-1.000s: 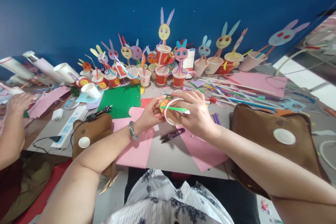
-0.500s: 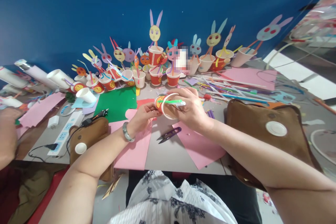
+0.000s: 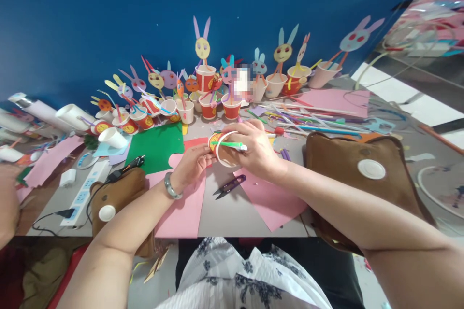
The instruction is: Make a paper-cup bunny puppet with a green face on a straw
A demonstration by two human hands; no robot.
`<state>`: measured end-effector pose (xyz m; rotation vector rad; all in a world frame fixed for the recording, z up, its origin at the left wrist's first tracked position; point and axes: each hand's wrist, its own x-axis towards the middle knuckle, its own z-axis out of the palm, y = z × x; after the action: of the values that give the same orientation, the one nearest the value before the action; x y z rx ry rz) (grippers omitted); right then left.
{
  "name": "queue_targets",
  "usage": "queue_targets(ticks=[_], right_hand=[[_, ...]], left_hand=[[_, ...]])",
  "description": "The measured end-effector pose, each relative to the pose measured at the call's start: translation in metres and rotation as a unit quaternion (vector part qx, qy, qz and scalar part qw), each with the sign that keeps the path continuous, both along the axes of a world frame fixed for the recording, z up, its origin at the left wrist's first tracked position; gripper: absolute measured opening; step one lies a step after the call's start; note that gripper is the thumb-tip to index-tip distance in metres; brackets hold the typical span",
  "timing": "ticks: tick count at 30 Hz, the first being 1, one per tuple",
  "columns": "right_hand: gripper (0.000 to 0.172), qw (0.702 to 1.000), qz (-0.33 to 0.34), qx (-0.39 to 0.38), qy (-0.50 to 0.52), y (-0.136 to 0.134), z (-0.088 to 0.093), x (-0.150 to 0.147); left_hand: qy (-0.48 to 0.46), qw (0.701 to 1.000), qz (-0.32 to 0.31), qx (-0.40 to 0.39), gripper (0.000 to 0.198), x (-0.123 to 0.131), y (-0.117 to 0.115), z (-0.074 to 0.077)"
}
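A red-and-white paper cup [image 3: 227, 153] is tipped on its side, its mouth turned toward my right. My left hand [image 3: 192, 166], with a bangle on the wrist, is closed at the cup's base. My right hand [image 3: 255, 147] is closed round the rim, with some fingers hidden behind or inside the cup. A thin green stick [image 3: 229, 144] with a whitish end crosses the cup's mouth and reaches my right fingers. Below the cup, dark thread snips [image 3: 230, 186] lie on the grey table. Pink paper sheets [image 3: 271, 203] lie under and beside my hands.
Paper cups with rabbit-face figures [image 3: 208, 106] line the blue wall. Coloured sticks [image 3: 308, 116] are heaped at right, behind a brown pouch [image 3: 366, 188]. A second brown pouch [image 3: 118, 198], a power strip [image 3: 85, 190] and green paper [image 3: 159, 147] are at left, where another person's arm [image 3: 7, 207] shows.
The view has shifted slightly, so most things appear further left. Both my hands still hold the cup, with little change in grip. The other person's hand at left has moved slightly.
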<state>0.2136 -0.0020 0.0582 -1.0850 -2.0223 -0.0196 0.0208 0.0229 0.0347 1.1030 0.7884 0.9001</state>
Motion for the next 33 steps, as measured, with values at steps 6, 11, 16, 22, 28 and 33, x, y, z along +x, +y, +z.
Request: queue_targets(ticks=[6,11,16,22,28,33], right_hand=[[0.016,1.0,0.005,0.004,0.001,0.0,-0.002,-0.001],[0.016,1.0,0.003,0.006,0.004,0.002,-0.006,-0.001],[0.015,1.0,0.008,0.005,0.007,0.001,-0.006,-0.002],[0.015,1.0,0.015,0.002,0.011,-0.002,0.001,-0.001],[0.018,0.999,0.022,-0.014,0.022,-0.001,0.009,0.0],[0.013,0.999,0.009,-0.031,0.033,0.006,-0.001,0.0]], left_hand=[[-0.007,1.0,-0.005,-0.028,0.021,-0.001,0.003,-0.002],[-0.034,0.997,-0.018,-0.074,0.019,-0.002,0.007,-0.004],[-0.038,0.995,-0.015,-0.089,0.018,-0.002,0.008,-0.003],[-0.012,0.999,-0.023,-0.044,0.018,-0.002,0.003,0.001],[0.021,0.999,-0.043,0.0,0.017,-0.004,-0.001,0.007],[0.006,1.0,-0.029,-0.001,0.028,-0.004,0.004,-0.001]])
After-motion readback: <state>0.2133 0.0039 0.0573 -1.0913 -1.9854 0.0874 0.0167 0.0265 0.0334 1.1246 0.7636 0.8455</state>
